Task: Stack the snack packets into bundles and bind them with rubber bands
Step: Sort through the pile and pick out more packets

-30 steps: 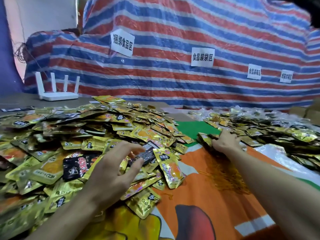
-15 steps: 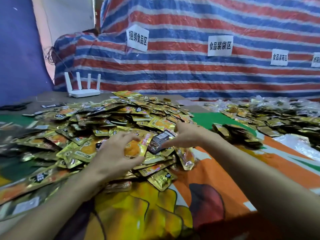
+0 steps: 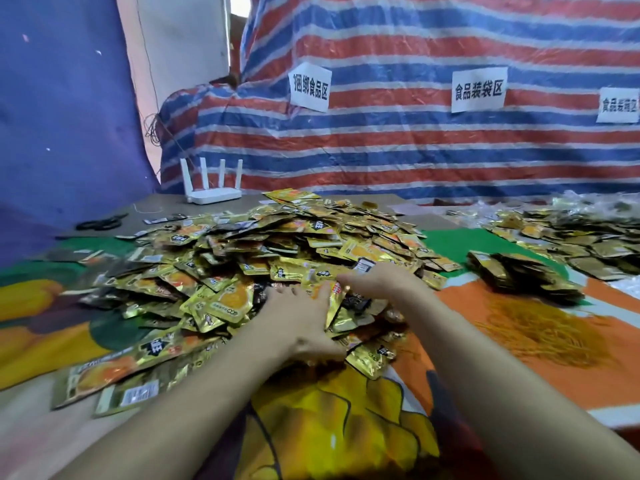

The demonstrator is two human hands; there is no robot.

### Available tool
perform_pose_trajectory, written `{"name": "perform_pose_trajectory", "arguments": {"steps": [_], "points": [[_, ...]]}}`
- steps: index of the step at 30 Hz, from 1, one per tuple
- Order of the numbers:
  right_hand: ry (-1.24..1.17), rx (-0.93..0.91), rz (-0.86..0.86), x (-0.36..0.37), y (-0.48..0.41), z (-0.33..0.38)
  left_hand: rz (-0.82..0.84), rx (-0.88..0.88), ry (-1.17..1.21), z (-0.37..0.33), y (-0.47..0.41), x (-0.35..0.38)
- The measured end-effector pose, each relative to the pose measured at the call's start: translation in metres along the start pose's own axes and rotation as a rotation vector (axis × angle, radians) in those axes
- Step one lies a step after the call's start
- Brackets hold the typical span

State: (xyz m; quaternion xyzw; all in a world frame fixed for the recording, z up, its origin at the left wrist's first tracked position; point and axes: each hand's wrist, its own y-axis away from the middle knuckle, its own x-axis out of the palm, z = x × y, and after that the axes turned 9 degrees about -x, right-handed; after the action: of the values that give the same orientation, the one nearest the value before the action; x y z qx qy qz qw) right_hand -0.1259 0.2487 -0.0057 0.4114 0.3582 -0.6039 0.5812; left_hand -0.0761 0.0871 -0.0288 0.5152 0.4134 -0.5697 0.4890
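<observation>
A big heap of gold snack packets (image 3: 277, 244) covers the middle of the table. My left hand (image 3: 301, 323) lies palm down on the heap's near edge, and a gold packet (image 3: 333, 304) stands on edge against its fingers and thumb, gripped there. Just to its right, my right hand (image 3: 379, 282) reaches in with fingers stretched leftward, touching the same packets. A loose pile of yellow rubber bands (image 3: 540, 329) lies on the orange cloth at right. Behind it sits a stacked bundle of packets (image 3: 519, 275).
Another spread of packets (image 3: 588, 237) fills the far right. A white router (image 3: 211, 192) and black scissors (image 3: 100, 221) sit at the back left. A striped tarp wall (image 3: 415, 140) with paper labels closes the back. The printed tablecloth (image 3: 329, 427) shows near me.
My right hand came back from the bundle at right to the heap beside my left hand. Both hands now meet over the near packets. The view turned left.
</observation>
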Motion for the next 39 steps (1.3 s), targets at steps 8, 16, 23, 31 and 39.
{"name": "perform_pose_trajectory", "arguments": {"steps": [8, 16, 23, 31, 39], "points": [[-0.451, -0.023, -0.165, 0.014, -0.013, 0.01, -0.056, -0.002, 0.19, 0.019, -0.011, 0.019], [-1.022, -0.072, -0.085, 0.021, -0.007, -0.008, -0.26, 0.034, 0.472, 0.037, -0.008, 0.025], [-1.268, -0.091, 0.112, 0.012, -0.006, -0.014, -0.306, 0.126, 0.799, 0.059, -0.011, 0.019], [-1.311, -0.222, 0.314, 0.006, -0.005, -0.024, -0.251, 0.175, 1.089, 0.069, -0.004, 0.021], [-1.168, -0.437, 0.27, 0.009, 0.007, -0.015, -0.138, 0.042, 1.096, 0.061, 0.002, 0.021]]}}
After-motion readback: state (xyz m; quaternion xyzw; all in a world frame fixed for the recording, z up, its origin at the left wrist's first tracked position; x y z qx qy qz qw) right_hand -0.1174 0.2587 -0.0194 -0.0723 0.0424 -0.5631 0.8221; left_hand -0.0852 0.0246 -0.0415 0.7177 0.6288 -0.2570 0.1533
